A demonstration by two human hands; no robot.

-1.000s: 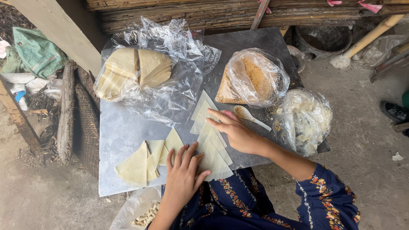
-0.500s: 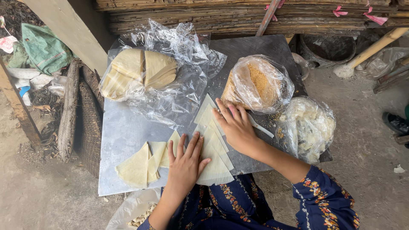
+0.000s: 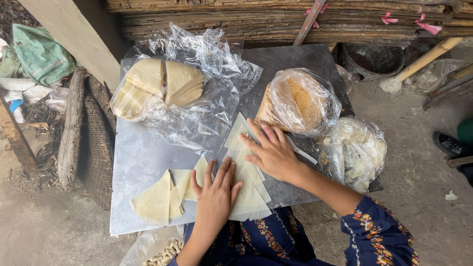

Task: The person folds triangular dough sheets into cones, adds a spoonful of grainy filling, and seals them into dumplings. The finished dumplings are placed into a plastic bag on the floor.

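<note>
My left hand (image 3: 215,193) lies flat, fingers spread, on the lower end of a pale stack of thin triangular pastry sheets (image 3: 250,197) on a grey metal board (image 3: 143,157). My right hand (image 3: 271,150) rests palm down on the upper part of the same stack, fingers pointing left. Separate folded sheets (image 3: 162,199) lie to the left of my left hand. A white spoon (image 3: 301,151) lies partly under my right hand.
A clear plastic bag with a thick stack of pastry sheets (image 3: 160,86) sits at the board's back left. A bag of brown crumbs (image 3: 300,101) and a bag of white filling (image 3: 354,150) stand on the right. Bamboo poles (image 3: 276,17) lie behind.
My right hand slid down and left onto the sheet stack, away from the spoon. My left hand stayed flat on the lower sheets. The camera moved slightly.
</note>
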